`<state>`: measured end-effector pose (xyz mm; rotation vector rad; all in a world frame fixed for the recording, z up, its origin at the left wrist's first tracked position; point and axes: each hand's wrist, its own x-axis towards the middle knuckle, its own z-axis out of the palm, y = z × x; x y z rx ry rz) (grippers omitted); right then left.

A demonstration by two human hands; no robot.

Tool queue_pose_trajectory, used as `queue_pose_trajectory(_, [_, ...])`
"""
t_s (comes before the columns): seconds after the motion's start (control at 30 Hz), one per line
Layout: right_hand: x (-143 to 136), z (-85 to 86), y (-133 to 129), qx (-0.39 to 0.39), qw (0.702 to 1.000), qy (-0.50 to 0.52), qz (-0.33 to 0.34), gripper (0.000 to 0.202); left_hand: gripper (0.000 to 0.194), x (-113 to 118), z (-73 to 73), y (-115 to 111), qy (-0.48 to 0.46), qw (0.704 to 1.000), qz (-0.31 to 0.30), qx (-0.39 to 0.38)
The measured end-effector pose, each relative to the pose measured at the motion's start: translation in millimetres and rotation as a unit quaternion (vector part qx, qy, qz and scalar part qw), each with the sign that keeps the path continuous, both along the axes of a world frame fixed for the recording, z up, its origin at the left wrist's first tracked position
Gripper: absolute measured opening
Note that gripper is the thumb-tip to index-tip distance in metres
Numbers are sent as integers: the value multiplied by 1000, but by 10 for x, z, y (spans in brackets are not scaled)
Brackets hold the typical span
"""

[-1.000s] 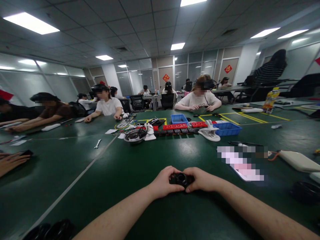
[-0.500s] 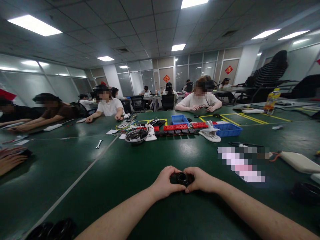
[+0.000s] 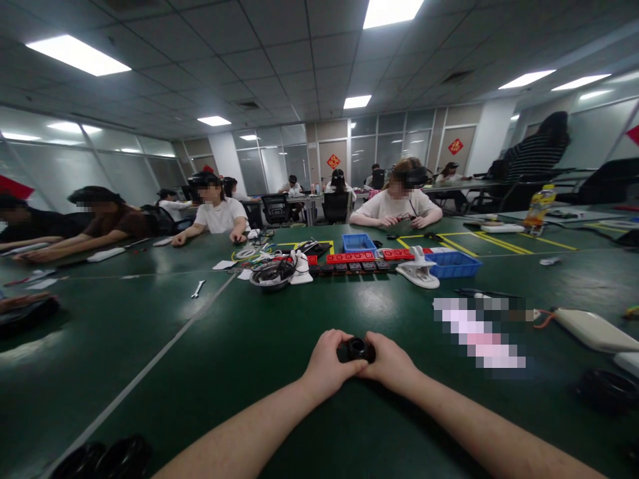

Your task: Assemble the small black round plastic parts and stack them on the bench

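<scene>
My left hand (image 3: pixel 329 362) and my right hand (image 3: pixel 392 362) are curled round a small glossy black part with a round opening (image 3: pixel 357 348), low over the green table (image 3: pixel 279 326). Thumbs meet at its near side, and the fingers wrap its far side. Its outer edges are hidden by my hands, and its exact kind cannot be made out. Two similar black rings (image 3: pixel 122 458) lie at the bottom left of the view, and another black ring-like piece (image 3: pixel 608 391) is at the right edge.
Ahead stand a red and black power strip row (image 3: pixel 349 259), blue bins (image 3: pixel 454 264), a white clamp base (image 3: pixel 419 269) and a metal bowl of cables (image 3: pixel 272 274). A wrench (image 3: pixel 198 289) lies to the left, a cream flat case (image 3: pixel 594 329) to the right. Several people sit around.
My right hand has moved left, closer to my left hand, covering more of the black part. The part has shifted slightly left and up in view. At far left, another person's hand has drawn back.
</scene>
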<state>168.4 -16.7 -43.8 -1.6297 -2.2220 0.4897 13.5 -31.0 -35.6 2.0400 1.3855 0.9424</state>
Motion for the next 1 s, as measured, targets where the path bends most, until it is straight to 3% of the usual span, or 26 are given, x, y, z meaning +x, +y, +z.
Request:
queue_pose_trajectory(0.13, [-68, 15, -40, 41, 998, -34, -12, 23, 29, 14, -11, 20, 8, 1000, 23, 3])
queue_pose_trajectory(0.2, [-50, 42, -40, 38, 999, -29, 6, 26, 29, 9, -11, 22, 11, 1000, 25, 6])
queue_pose_trajectory(0.37, [135, 130, 2, -9, 989, 78, 128, 50, 32, -54, 22, 27, 3, 1000, -30, 5])
queue_pose_trajectory(0.47, [221, 171, 28, -66, 975, 116, 176, 50, 34, -94, 52, 41, -6, 997, -75, -21])
queue_pose_trajectory(0.67, [238, 192, 65, -134, 959, 153, 199, 34, 37, -112, 78, 70, -4, 991, -113, -70])
queue_pose_trajectory(1.0, [245, 157, 91, -116, 964, 130, 199, 30, 37, -120, 60, 65, 0, 991, -123, -50])
